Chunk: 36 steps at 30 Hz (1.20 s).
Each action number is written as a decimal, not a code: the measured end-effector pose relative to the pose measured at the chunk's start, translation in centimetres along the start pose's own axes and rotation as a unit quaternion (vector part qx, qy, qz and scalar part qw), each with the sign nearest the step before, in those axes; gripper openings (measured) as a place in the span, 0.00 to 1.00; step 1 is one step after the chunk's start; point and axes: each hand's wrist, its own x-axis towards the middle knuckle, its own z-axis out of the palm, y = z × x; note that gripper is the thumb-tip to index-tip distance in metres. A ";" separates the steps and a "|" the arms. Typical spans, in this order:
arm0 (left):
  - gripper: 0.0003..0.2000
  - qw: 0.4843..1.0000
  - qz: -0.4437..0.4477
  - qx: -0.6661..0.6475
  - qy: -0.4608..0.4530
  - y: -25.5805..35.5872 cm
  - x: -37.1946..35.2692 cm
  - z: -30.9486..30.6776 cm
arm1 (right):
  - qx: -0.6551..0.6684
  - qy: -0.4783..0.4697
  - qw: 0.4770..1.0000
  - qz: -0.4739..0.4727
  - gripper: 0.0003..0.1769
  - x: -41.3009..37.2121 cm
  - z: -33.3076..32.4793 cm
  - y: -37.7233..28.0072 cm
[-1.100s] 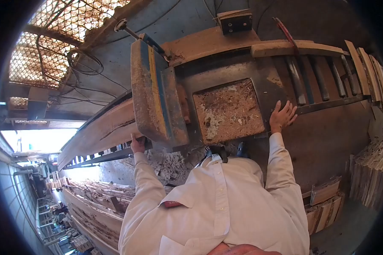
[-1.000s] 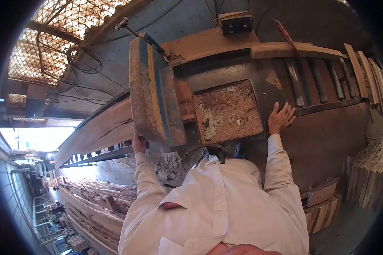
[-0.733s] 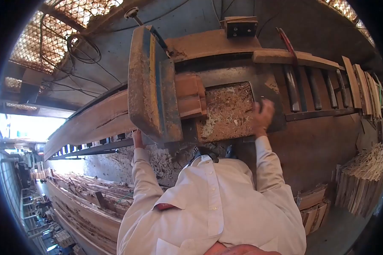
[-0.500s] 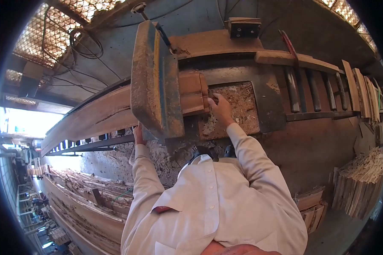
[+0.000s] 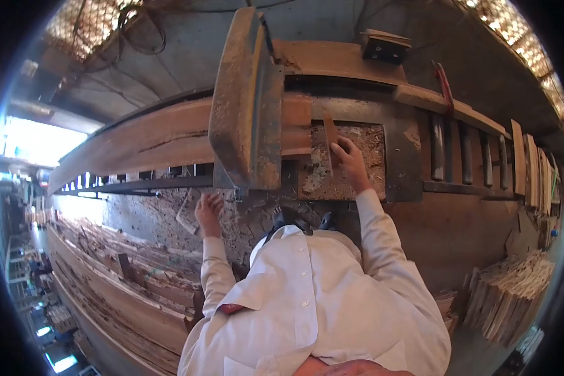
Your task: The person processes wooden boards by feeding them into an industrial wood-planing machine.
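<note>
Your right hand (image 5: 352, 161) pinches the thin wood slice (image 5: 329, 133) at centre frame on the sawdusty tabletop (image 5: 407, 163), just beside the saw housing (image 5: 247, 106). A slip could carry your fingers into it. Your left hand (image 5: 208, 210) hangs open, empty, below the plank (image 5: 156, 138).

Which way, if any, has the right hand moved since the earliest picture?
Yes. The right hand moved leftward across the sawdust panel toward the saw housing.
</note>
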 end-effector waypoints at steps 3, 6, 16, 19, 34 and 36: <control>0.16 0.993 -0.092 0.022 -0.069 -2.9 -6.0 -0.3 | -0.056 -0.099 0.994 -0.004 0.27 -4.1 -1.4 -0.6; 0.17 0.972 -0.168 0.088 -0.140 -2.1 -11.3 6.8 | -0.110 -0.175 0.977 0.044 0.26 -7.3 0.3 -1.1; 0.19 0.930 -0.278 -0.145 -0.194 -5.9 -13.9 11.3 | -0.325 -0.351 0.875 -0.077 0.26 -11.9 12.7 1.3; 0.16 0.935 -0.265 -0.194 -0.136 -5.7 -13.2 8.0 | -0.327 -0.389 0.855 -0.105 0.28 -12.0 14.3 1.4; 0.15 0.983 -0.078 0.009 0.165 -6.4 10.4 -14.6 | -0.318 -0.055 0.945 -0.050 0.15 -10.8 2.7 -0.1; 0.17 0.982 0.092 0.108 0.126 -4.4 12.8 -16.7 | -0.320 0.018 0.944 -0.081 0.15 -9.6 -0.1 -0.1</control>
